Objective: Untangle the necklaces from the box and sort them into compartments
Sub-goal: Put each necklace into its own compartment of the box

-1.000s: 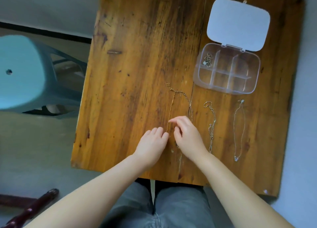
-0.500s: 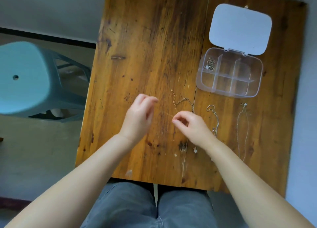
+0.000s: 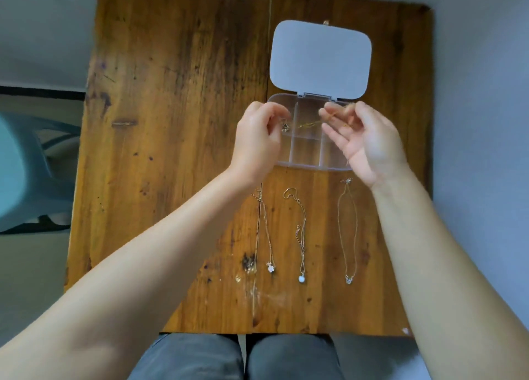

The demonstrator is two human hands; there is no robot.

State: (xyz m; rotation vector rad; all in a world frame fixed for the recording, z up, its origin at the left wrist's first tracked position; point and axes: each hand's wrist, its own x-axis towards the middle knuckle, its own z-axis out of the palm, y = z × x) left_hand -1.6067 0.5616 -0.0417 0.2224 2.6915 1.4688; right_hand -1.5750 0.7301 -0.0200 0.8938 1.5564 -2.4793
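A clear compartment box (image 3: 303, 150) lies open on the wooden table (image 3: 171, 122), its white lid (image 3: 320, 59) folded back. Both hands hover over the box. My left hand (image 3: 257, 142) pinches one end of a thin gold necklace (image 3: 307, 125), and my right hand (image 3: 363, 142) pinches the other end between thumb and forefinger. The chain hangs stretched between them above the compartments. Three necklaces lie straightened in a row nearer me: a left necklace (image 3: 269, 236), a middle necklace (image 3: 301, 236) and a right necklace (image 3: 347, 231).
A teal plastic stool (image 3: 25, 173) stands left of the table. My grey-trousered legs (image 3: 237, 356) sit under the table's near edge. The left half of the table top is bare wood.
Both hands have left the necklace laid on the table near me and moved up over the box, where they now hold a gold chain. The camera view shifted closer.
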